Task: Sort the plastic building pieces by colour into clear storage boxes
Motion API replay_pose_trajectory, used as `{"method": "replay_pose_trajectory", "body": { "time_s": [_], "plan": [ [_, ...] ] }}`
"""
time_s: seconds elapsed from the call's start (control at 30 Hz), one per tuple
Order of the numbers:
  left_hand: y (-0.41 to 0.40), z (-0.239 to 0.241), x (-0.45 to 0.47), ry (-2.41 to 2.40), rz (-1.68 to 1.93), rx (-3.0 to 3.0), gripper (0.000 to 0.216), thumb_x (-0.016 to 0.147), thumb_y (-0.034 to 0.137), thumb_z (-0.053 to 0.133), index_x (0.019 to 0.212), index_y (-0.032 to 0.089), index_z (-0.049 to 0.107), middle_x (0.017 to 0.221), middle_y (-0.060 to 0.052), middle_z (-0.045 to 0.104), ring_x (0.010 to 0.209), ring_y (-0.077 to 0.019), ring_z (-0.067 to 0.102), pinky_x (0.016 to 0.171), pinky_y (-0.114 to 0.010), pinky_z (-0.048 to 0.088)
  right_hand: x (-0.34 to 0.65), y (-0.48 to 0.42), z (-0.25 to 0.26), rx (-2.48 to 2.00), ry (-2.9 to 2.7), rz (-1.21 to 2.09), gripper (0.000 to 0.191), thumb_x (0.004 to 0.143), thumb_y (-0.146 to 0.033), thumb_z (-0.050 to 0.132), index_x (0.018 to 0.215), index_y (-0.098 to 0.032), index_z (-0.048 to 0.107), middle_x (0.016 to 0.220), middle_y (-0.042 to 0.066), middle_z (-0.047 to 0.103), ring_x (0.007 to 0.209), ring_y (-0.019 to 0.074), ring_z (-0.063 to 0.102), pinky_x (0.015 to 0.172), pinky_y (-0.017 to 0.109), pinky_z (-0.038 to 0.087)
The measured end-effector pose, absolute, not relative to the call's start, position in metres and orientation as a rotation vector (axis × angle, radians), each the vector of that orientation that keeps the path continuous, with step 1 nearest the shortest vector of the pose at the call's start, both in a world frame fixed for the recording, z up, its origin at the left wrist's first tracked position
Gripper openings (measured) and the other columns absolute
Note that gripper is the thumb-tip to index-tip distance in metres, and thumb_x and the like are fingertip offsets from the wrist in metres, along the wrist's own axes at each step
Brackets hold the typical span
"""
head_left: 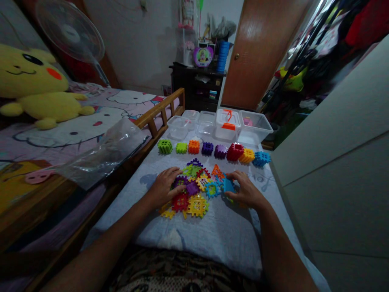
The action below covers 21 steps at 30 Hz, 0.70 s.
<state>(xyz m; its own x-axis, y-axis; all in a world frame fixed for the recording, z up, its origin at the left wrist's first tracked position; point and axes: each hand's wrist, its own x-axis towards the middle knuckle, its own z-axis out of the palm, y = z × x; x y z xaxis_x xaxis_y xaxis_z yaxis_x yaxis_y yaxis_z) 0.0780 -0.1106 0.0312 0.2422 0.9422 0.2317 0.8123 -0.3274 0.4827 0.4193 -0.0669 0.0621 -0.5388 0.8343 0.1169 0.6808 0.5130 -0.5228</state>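
Note:
A loose pile of toothed plastic building tiles lies on the cloth-covered table between my hands. My left hand rests at the pile's left side, fingers apart, over a purple window tile. Below its thumb is a red tile, beside a yellow tile. My right hand has thumb and fingers at opposite edges of a blue tile on the pile's right. A light blue frame tile and an orange triangular tile lie close by.
Behind the pile stands a row of tile stacks sorted by colour, from a green stack to a blue stack. Clear plastic boxes line the far edge. A wooden bed rail borders the left, a pale cabinet the right.

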Motion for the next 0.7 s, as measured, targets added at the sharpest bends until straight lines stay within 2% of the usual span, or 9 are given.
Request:
{"method": "replay_pose_trajectory", "body": {
  "time_s": [0.2, 0.4, 0.7],
  "plan": [
    [-0.075, 0.048, 0.079, 1.646, 0.813, 2.151, 0.043, 0.091, 0.051, 0.048, 0.113, 0.018, 0.065, 0.121, -0.012, 0.064, 0.116, -0.0274, 0.059, 0.106, -0.044, 0.044, 0.379, -0.077, 0.052, -1.062, -2.452, 0.521, 0.051, 0.071, -0.028, 0.074, 0.118, -0.022, 0.057, 0.117, 0.011, 0.058, 0.110, 0.0292, 0.050, 0.098, 0.048, 0.041],
    [-0.062, 0.036, 0.078, 1.676, 0.850, 2.059, 0.037, 0.087, 0.046, 0.050, 0.101, 0.017, 0.067, 0.108, -0.011, 0.068, 0.106, -0.0269, 0.062, 0.100, -0.043, 0.047, 0.371, -0.080, 0.050, -1.060, -2.500, 0.472, 0.053, 0.072, -0.026, 0.071, 0.123, -0.021, 0.058, 0.120, 0.011, 0.058, 0.111, 0.0294, 0.049, 0.099, 0.048, 0.040],
    [-0.064, 0.032, 0.074, 1.649, 0.908, 1.965, 0.031, 0.084, 0.043, 0.054, 0.099, 0.019, 0.067, 0.107, -0.009, 0.067, 0.106, -0.0251, 0.062, 0.101, -0.041, 0.047, 0.376, -0.082, 0.056, -1.120, -2.570, 0.484, 0.052, 0.071, -0.029, 0.072, 0.121, -0.022, 0.059, 0.123, 0.011, 0.057, 0.112, 0.0303, 0.047, 0.100, 0.049, 0.039]
  ]
}}
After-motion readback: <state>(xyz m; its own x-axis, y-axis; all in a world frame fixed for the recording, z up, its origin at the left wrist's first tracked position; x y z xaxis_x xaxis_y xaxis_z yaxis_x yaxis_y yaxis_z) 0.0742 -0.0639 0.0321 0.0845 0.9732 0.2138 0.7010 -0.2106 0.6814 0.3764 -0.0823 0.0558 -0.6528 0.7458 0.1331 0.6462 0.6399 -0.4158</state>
